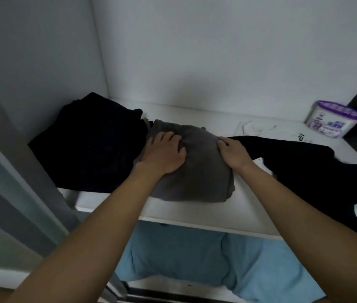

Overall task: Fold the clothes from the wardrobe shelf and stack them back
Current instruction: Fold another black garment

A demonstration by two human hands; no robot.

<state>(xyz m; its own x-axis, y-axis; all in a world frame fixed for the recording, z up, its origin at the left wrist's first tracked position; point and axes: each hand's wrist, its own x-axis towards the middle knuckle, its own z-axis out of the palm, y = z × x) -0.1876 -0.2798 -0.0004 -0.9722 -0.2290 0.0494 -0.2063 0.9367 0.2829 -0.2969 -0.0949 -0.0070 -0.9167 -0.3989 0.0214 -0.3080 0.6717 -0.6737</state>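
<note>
A folded grey garment (197, 178) lies in the middle of the white wardrobe shelf (195, 217). My left hand (164, 153) rests on its left side with fingers bent into the cloth. My right hand (233, 153) lies on its right edge, fingers curled over the fabric. A dark folded pile (92, 145) sits on the shelf to the left, touching the grey garment. A black garment (304, 165) sprawls unfolded to the right, partly over white clothing (258, 127).
A purple-lidded tub (331, 120) stands at the shelf's back right corner. Light blue bedding (195, 259) fills the compartment below. The wardrobe's side wall rises at the left and its back wall behind the clothes.
</note>
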